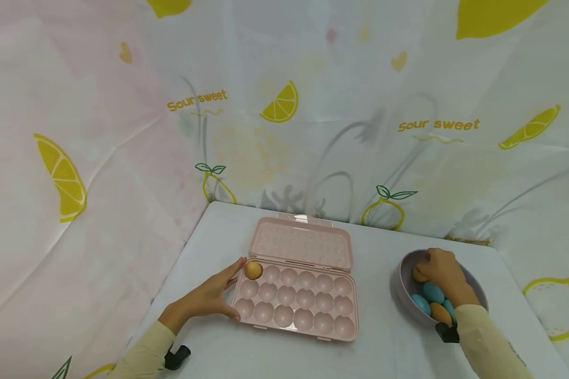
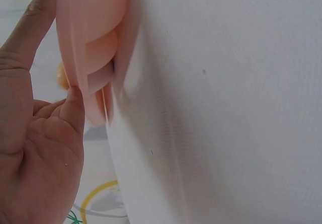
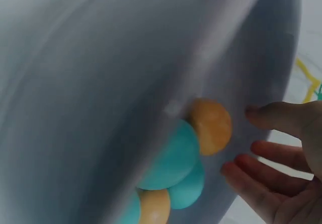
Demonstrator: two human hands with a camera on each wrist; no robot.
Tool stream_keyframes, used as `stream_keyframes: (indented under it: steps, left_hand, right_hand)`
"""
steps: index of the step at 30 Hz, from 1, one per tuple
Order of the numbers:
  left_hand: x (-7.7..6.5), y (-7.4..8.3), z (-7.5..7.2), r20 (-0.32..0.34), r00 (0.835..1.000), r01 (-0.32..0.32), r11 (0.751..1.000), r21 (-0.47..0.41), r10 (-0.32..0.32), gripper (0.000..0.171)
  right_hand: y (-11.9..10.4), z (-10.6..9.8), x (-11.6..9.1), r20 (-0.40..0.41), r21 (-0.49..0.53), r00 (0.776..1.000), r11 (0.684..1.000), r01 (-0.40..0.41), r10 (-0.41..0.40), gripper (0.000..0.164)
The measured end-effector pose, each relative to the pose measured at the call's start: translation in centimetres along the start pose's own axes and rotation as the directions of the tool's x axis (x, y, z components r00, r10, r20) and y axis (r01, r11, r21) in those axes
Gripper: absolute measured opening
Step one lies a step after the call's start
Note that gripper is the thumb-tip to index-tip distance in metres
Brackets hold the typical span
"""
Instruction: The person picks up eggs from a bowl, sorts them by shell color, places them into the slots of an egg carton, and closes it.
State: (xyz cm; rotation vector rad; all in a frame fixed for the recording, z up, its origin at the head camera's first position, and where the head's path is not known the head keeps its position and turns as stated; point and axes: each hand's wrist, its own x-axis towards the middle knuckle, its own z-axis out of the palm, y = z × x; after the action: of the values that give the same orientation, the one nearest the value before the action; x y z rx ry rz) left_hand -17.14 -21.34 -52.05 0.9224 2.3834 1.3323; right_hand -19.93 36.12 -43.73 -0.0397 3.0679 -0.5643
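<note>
A pink egg carton (image 1: 303, 300) lies on the white table with its lid (image 1: 301, 242) folded back. One tan egg (image 1: 253, 270) sits in its back left cup. My left hand (image 1: 208, 295) spans the carton's left end, thumb at the front corner and forefinger at the back one. In the left wrist view, outstretched fingers touch the carton's rim (image 2: 75, 43). My right hand (image 1: 447, 271) reaches into a grey bowl (image 1: 474, 287). Its spread fingers are beside an orange egg (image 3: 211, 127) and apart from it in the right wrist view. Teal eggs (image 3: 173, 158) lie close by.
The bowl stands to the right of the carton, with table surface (image 1: 374, 300) between them. Another orange egg (image 1: 440, 313) is in the bowl's near part. A fabric backdrop (image 1: 313, 131) printed with lemons rises behind the table and at the sides.
</note>
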Motion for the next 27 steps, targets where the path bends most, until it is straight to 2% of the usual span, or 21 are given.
stream_keyframes:
  steps: [2,5,8,13,20,27]
  left_hand:
    - [0.01,0.01,-0.01,-0.005,1.000,-0.008,1.000,0.003,0.008,0.136]
    - [-0.02,0.01,-0.01,-0.008,1.000,-0.012,1.000,-0.004,0.012,0.135]
    - [-0.05,-0.01,0.01,-0.008,1.000,-0.010,1.000,-0.012,0.010,0.135]
    - [-0.07,-0.05,0.06,-0.006,1.000,-0.014,1.000,-0.017,0.014,0.136]
    - [-0.05,-0.07,0.08,-0.008,1.000,-0.021,1.000,-0.007,0.021,0.135]
    - [-0.04,0.06,-0.01,-0.010,0.999,-0.036,0.999,0.018,0.036,0.135]
  right_hand:
    - [0.56,0.25,-0.03,0.008,0.003,1.000,1.000,-0.028,0.028,0.021]
    - [1.06,0.57,-0.12,0.021,0.017,0.998,0.998,-0.060,0.059,0.034]
    - [1.27,0.81,-0.12,0.019,0.032,0.998,0.997,-0.068,0.068,0.039]
    - [0.98,0.71,0.11,0.039,0.015,0.994,0.995,-0.104,0.103,0.037]
    - [0.51,0.46,0.35,0.128,0.018,0.974,0.982,-0.188,0.184,0.032]
    - [0.59,0.59,0.36,0.157,0.044,0.974,0.984,-0.174,0.165,0.034]
